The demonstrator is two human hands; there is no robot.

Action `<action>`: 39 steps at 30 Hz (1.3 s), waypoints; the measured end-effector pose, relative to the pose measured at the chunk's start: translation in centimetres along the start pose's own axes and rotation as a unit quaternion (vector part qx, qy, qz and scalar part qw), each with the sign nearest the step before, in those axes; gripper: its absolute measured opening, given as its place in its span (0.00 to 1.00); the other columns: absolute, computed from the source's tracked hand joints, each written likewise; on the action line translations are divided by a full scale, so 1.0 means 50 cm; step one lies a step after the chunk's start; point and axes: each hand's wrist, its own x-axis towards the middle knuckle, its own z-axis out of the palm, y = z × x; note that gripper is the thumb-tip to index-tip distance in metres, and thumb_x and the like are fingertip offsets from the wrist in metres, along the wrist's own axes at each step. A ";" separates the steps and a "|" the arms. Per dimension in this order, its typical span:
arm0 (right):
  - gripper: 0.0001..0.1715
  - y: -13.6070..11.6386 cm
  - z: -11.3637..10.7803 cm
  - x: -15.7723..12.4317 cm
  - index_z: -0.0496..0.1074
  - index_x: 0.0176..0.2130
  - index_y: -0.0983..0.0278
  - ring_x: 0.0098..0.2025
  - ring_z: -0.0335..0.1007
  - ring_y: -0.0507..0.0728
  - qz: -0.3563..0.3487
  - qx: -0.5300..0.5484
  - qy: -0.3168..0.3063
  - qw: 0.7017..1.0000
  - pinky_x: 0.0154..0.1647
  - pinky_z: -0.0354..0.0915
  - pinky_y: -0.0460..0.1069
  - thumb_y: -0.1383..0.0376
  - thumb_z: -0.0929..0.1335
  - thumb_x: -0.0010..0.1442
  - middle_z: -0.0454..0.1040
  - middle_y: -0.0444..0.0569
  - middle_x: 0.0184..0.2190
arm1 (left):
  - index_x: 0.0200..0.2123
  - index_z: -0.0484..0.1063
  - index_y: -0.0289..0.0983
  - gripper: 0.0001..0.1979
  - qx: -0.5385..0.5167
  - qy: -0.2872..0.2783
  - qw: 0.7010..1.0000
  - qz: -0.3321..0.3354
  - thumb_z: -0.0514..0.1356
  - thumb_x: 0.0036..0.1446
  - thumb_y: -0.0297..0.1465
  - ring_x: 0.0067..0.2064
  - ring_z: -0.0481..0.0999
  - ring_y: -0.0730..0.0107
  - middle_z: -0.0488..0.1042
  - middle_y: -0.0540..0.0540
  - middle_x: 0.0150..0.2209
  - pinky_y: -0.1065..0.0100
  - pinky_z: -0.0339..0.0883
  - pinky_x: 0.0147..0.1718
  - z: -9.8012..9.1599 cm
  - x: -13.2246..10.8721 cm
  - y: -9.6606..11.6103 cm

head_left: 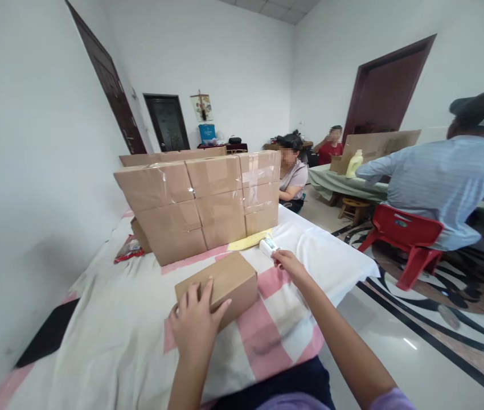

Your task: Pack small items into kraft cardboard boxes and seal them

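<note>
A small brown cardboard box lies on the cloth-covered table in front of me. My left hand rests flat on the near left corner of the box, fingers spread. My right hand reaches out to the right of the box, and its fingertips pinch a small white object lying on the cloth. Behind the box stands a stack of several taped cardboard boxes.
A yellow strip lies at the foot of the stack; a red packet lies at its left. One person sits behind the stack. Another sits on a red chair at a second table with a yellow bottle.
</note>
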 end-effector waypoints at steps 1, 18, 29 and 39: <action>0.16 -0.024 0.010 -0.010 0.67 0.29 0.63 0.25 0.63 0.52 -0.009 0.017 -0.027 0.999 0.26 0.55 0.46 0.55 0.63 0.59 0.66 0.43 0.23 | 0.60 0.71 0.48 0.25 -0.003 0.000 1.000 -0.014 0.59 0.62 0.48 0.54 0.72 0.55 0.73 0.42 0.57 0.54 0.63 0.49 -0.003 0.001 0.014; 0.17 -0.237 0.114 0.023 0.76 0.39 0.70 0.12 0.51 0.46 0.054 -0.047 -0.280 0.957 0.16 0.43 0.44 0.71 0.68 0.46 0.72 0.42 0.14 | 0.62 0.69 0.45 0.27 -0.073 -0.037 0.995 -0.064 0.61 0.61 0.45 0.57 0.67 0.50 0.71 0.39 0.57 0.47 0.60 0.54 -0.022 0.011 0.078; 0.47 -0.249 0.136 0.009 0.54 0.65 0.68 0.12 0.52 0.48 0.102 -0.077 -0.244 0.961 0.14 0.46 0.45 0.72 0.69 0.48 0.81 0.45 0.25 | 0.62 0.69 0.45 0.28 -0.103 -0.047 0.991 -0.067 0.62 0.60 0.45 0.60 0.66 0.49 0.70 0.39 0.60 0.45 0.59 0.56 -0.021 0.010 0.075; 0.20 -0.268 0.167 0.017 0.65 0.44 0.65 0.11 0.56 0.49 0.110 -0.202 -0.225 0.947 0.13 0.45 0.47 0.71 0.70 0.51 0.81 0.51 0.24 | 0.62 0.68 0.45 0.28 -0.102 -0.036 0.992 -0.063 0.62 0.60 0.46 0.60 0.66 0.49 0.70 0.39 0.59 0.45 0.59 0.56 -0.021 0.010 0.076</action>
